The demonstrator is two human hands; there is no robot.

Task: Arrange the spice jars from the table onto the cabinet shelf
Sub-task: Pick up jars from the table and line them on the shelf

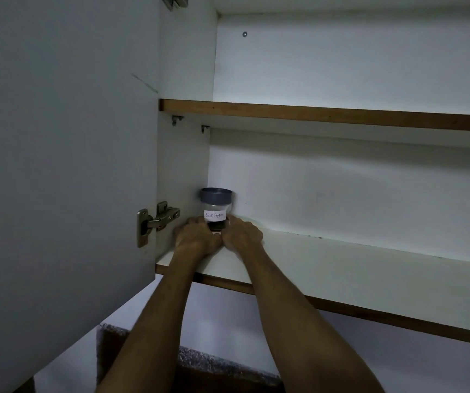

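Placing step: the spice jar (216, 209), labelled Black Pepper, stands upright in the lower cabinet shelf's (341, 259) 9 o'clock back corner, left hand (198, 235) and right hand (242, 233) curling their fingers round its base; ideally release gently, label facing outward.
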